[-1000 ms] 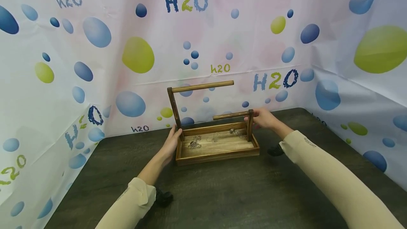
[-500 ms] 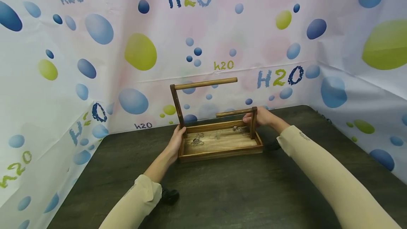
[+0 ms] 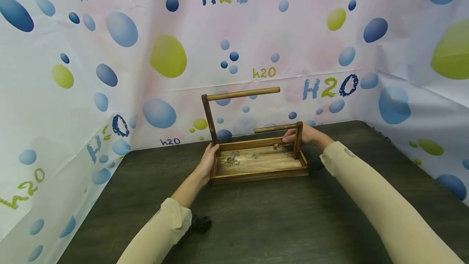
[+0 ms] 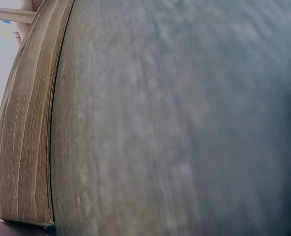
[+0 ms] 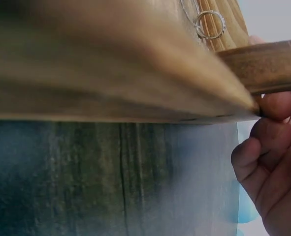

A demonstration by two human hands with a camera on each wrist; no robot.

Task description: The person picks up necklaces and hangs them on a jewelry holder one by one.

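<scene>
A wooden jewellery stand point(image 3: 260, 174) sits on the dark table, its shallow tray holding small metal pieces point(image 3: 231, 160) like rings and chains. Two posts rise from the tray, a tall one at left and a short one at right, each with a horizontal rod. My left hand point(image 3: 208, 160) grips the left end, thumb at the tall post's foot. At the back right corner, my right hand point(image 3: 307, 134) holds the stand, fingers reaching behind the short post onto the back rim. In the right wrist view, a ring point(image 5: 210, 24) lies in the tray near those fingers.
Around the stand spreads the dark wood-grain table point(image 3: 264, 219). A white backdrop point(image 3: 256, 44) with coloured bubbles and H2O lettering stands close behind and along both sides.
The head view has shifted slightly, while the stand keeps its place against the backdrop. My right fingers have slid a little farther left past the short post along the back rim.
</scene>
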